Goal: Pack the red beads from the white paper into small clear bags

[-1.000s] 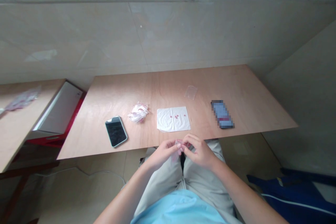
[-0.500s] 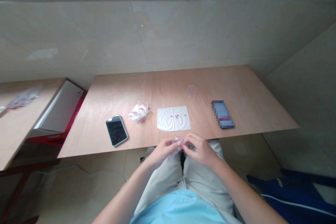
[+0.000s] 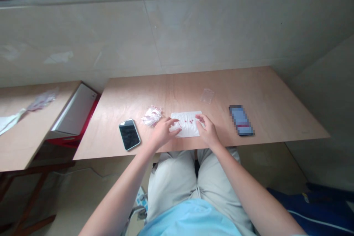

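A white paper sheet lies on the wooden table near its front edge, with a few small red bits on it. My left hand rests on the sheet's left end, its fingers pinching a small clear bag. My right hand lies on the sheet's right end, its fingertips curled just beside the red bits; whether they pinch one is too small to tell. A heap of small clear bags with red strips sits just left of my left hand.
A dark phone lies left of the heap. One flat clear bag lies behind the sheet. A blurred dark object is to the right. A white box and a second table stand at left.
Both hands have risen from my lap, where they held the small bag together, onto the white sheet. The view has shifted slightly to the left.
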`<state>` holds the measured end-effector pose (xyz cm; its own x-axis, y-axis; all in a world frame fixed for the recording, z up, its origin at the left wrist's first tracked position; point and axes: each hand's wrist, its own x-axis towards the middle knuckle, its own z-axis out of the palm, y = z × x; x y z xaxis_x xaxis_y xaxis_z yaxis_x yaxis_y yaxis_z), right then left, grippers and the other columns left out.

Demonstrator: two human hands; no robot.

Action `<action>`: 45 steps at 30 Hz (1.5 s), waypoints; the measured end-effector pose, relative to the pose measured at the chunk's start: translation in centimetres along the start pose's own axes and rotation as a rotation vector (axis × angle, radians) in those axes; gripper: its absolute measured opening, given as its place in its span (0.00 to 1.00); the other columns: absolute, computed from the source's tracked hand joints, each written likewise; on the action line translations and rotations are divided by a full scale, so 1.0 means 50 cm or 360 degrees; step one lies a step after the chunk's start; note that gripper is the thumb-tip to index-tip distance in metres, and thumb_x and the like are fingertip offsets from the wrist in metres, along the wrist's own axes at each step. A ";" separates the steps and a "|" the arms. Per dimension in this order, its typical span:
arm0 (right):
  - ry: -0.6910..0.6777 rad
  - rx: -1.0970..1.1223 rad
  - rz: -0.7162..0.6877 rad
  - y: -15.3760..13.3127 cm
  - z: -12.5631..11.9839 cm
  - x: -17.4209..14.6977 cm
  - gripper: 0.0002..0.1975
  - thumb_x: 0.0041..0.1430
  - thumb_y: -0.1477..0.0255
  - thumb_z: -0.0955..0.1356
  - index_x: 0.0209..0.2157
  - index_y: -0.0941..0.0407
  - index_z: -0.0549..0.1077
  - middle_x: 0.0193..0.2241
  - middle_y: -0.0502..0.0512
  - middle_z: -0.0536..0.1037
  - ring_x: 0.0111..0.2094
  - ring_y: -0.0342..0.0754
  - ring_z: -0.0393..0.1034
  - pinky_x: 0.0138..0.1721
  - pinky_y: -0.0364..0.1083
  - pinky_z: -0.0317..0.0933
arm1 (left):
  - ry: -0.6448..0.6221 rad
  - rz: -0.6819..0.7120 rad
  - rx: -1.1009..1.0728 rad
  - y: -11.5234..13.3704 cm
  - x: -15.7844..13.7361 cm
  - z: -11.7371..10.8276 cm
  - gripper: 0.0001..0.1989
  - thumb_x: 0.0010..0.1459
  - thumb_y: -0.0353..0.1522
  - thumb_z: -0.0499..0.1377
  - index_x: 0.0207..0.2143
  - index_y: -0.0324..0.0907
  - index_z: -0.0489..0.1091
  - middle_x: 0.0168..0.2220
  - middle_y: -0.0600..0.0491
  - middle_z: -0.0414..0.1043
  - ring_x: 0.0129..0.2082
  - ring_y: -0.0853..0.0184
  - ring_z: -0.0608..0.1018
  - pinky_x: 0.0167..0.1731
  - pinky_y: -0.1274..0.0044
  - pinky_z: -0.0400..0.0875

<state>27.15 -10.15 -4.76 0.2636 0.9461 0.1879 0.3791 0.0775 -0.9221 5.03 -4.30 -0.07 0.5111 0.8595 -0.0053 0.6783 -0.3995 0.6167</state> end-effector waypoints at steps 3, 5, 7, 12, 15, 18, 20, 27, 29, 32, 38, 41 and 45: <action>0.0054 -0.0061 -0.0060 0.020 0.044 0.042 0.19 0.67 0.72 0.60 0.56 0.57 0.71 0.51 0.63 0.76 0.55 0.54 0.69 0.58 0.53 0.63 | -0.0055 0.0151 0.0449 -0.010 0.042 -0.010 0.18 0.61 0.39 0.62 0.51 0.42 0.75 0.43 0.45 0.72 0.42 0.57 0.74 0.45 0.68 0.67; 0.0039 -0.0109 -0.0100 0.035 0.066 0.056 0.21 0.65 0.75 0.59 0.57 0.58 0.69 0.54 0.64 0.74 0.57 0.54 0.67 0.60 0.54 0.61 | -0.0136 0.0232 0.0629 -0.007 0.065 -0.009 0.16 0.59 0.37 0.63 0.49 0.42 0.76 0.41 0.45 0.72 0.42 0.55 0.74 0.46 0.67 0.65; -0.0014 -0.0150 -0.0164 0.051 0.081 0.058 0.25 0.61 0.79 0.59 0.59 0.59 0.67 0.57 0.64 0.71 0.60 0.54 0.64 0.63 0.55 0.58 | -0.0211 0.0291 0.0726 0.001 0.082 -0.003 0.14 0.58 0.36 0.64 0.45 0.41 0.76 0.39 0.44 0.71 0.42 0.54 0.73 0.46 0.66 0.64; -0.0087 -0.0196 -0.0332 0.072 0.087 0.049 0.31 0.56 0.83 0.59 0.62 0.59 0.64 0.61 0.63 0.68 0.65 0.52 0.58 0.67 0.55 0.54 | -0.0299 0.0385 0.0932 0.027 0.106 0.009 0.10 0.57 0.36 0.64 0.39 0.40 0.76 0.40 0.43 0.71 0.44 0.51 0.72 0.45 0.64 0.62; -0.0073 -0.0177 -0.0354 0.073 0.083 0.049 0.33 0.52 0.84 0.59 0.61 0.58 0.64 0.60 0.63 0.69 0.64 0.53 0.60 0.67 0.56 0.56 | -0.0333 0.0431 0.1097 0.042 0.113 0.008 0.11 0.58 0.37 0.64 0.40 0.40 0.75 0.41 0.43 0.71 0.44 0.52 0.72 0.45 0.65 0.62; -0.0058 -0.0152 -0.0379 0.074 0.084 0.052 0.34 0.50 0.85 0.59 0.61 0.58 0.65 0.59 0.62 0.70 0.63 0.53 0.62 0.66 0.57 0.57 | -0.0356 0.0495 0.1251 0.053 0.115 0.003 0.13 0.57 0.38 0.65 0.41 0.38 0.74 0.42 0.42 0.71 0.44 0.52 0.73 0.44 0.65 0.62; -0.0047 -0.0144 -0.0376 0.074 0.086 0.052 0.35 0.50 0.85 0.60 0.61 0.57 0.65 0.59 0.62 0.70 0.63 0.54 0.62 0.66 0.57 0.58 | -0.0351 0.0516 0.1294 0.057 0.115 0.000 0.14 0.57 0.39 0.65 0.41 0.38 0.74 0.42 0.43 0.72 0.43 0.52 0.73 0.43 0.66 0.63; 0.0101 -0.0007 -0.0328 0.060 0.063 0.069 0.31 0.53 0.84 0.60 0.58 0.55 0.68 0.57 0.60 0.73 0.60 0.54 0.66 0.63 0.56 0.61 | -0.0266 0.0368 0.0966 0.038 0.112 -0.034 0.17 0.59 0.38 0.63 0.49 0.41 0.74 0.44 0.44 0.73 0.46 0.53 0.75 0.47 0.65 0.64; 0.0166 0.0020 -0.0306 0.060 0.053 0.106 0.29 0.56 0.83 0.60 0.58 0.54 0.69 0.56 0.59 0.74 0.59 0.53 0.67 0.62 0.56 0.61 | -0.0187 0.0260 0.0671 0.021 0.114 -0.054 0.21 0.61 0.40 0.62 0.54 0.43 0.72 0.48 0.44 0.73 0.47 0.54 0.75 0.48 0.66 0.66; 0.0039 -0.0032 -0.0322 0.074 0.067 0.196 0.28 0.59 0.83 0.59 0.59 0.54 0.69 0.55 0.58 0.75 0.58 0.52 0.69 0.62 0.56 0.62 | -0.0055 0.0001 0.0077 -0.009 0.121 -0.080 0.23 0.63 0.45 0.59 0.56 0.45 0.71 0.52 0.45 0.74 0.49 0.56 0.76 0.48 0.67 0.69; -0.0744 -0.0726 -0.0721 0.101 0.183 0.366 0.24 0.60 0.83 0.63 0.56 0.55 0.73 0.58 0.61 0.72 0.61 0.54 0.64 0.63 0.56 0.57 | 0.0165 -0.0427 -0.1418 -0.043 0.145 -0.097 0.23 0.64 0.44 0.52 0.53 0.39 0.71 0.50 0.44 0.76 0.52 0.57 0.77 0.54 0.66 0.70; -0.0847 -0.0960 -0.0794 0.099 0.221 0.401 0.15 0.65 0.80 0.62 0.47 0.58 0.78 0.48 0.64 0.77 0.54 0.55 0.68 0.57 0.54 0.59 | 0.0099 -0.0478 -0.1882 -0.044 0.150 -0.106 0.25 0.64 0.45 0.48 0.52 0.38 0.71 0.46 0.44 0.77 0.47 0.58 0.78 0.53 0.64 0.71; -0.0830 -0.1010 -0.0772 0.098 0.228 0.407 0.14 0.67 0.79 0.61 0.39 0.59 0.79 0.41 0.66 0.77 0.45 0.55 0.69 0.49 0.52 0.62 | 0.0026 -0.0467 -0.2034 -0.050 0.147 -0.116 0.23 0.64 0.43 0.50 0.51 0.38 0.72 0.43 0.45 0.76 0.43 0.61 0.79 0.51 0.65 0.71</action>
<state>24.23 13.06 -9.32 -0.4194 0.8885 0.1862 0.7941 0.4585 -0.3989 4.03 4.87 2.92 0.4183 0.8697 -0.2619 -0.2184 0.3762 0.9004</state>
